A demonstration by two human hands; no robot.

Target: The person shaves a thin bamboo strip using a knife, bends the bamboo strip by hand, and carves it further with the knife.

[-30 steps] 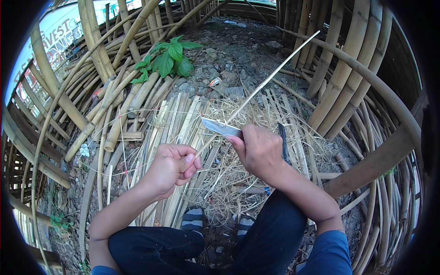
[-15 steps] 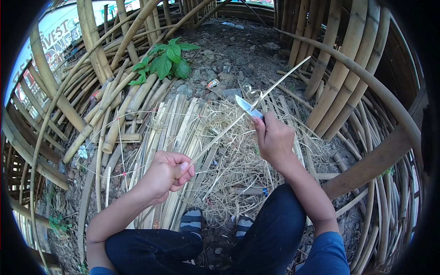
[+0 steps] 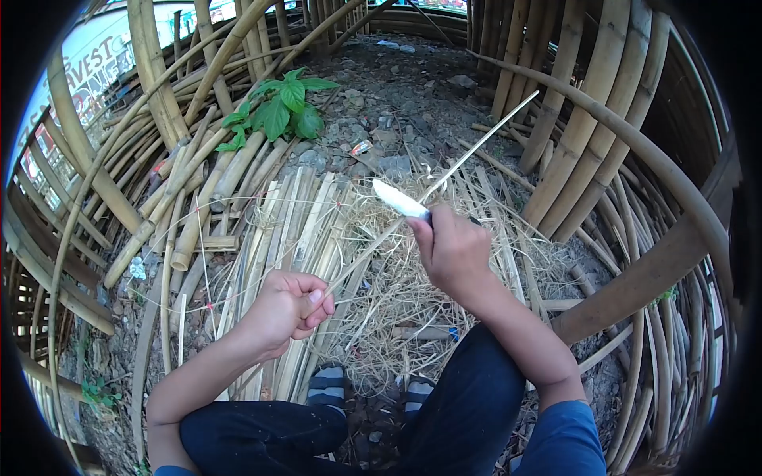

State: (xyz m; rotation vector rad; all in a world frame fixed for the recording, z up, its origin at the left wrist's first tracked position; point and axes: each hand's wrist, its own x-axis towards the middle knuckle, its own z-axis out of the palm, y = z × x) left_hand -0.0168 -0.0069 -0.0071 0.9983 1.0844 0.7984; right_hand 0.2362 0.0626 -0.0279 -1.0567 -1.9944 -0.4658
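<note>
A thin bamboo strip (image 3: 486, 141) runs diagonally from lower left to upper right in front of me. My left hand (image 3: 295, 308) pinches its near end between thumb and fingers. Midway along the strip, my right hand (image 3: 454, 247) is closed round the handle of a knife (image 3: 399, 198). The bright blade points up and to the left, overlapping the strip in this view. Most of the handle is hidden by my fingers. Below both hands lie a heap of pale bamboo shavings (image 3: 397, 309) and a row of split bamboo slats (image 3: 298, 226).
Upright bamboo poles (image 3: 591, 119) stand on the right, with a long curved pole (image 3: 635, 123) in front of them. More poles (image 3: 202, 214) lie stacked at left beside a leafy green plant (image 3: 286, 107). Stony ground (image 3: 373, 79) stretches ahead. My striped-sock feet flank the shavings' near edge.
My right hand and the knife have moved down and left along the strip, toward my left hand. The left hand keeps its pinch, nearly in place. A curl of shaving by the blade no longer shows there.
</note>
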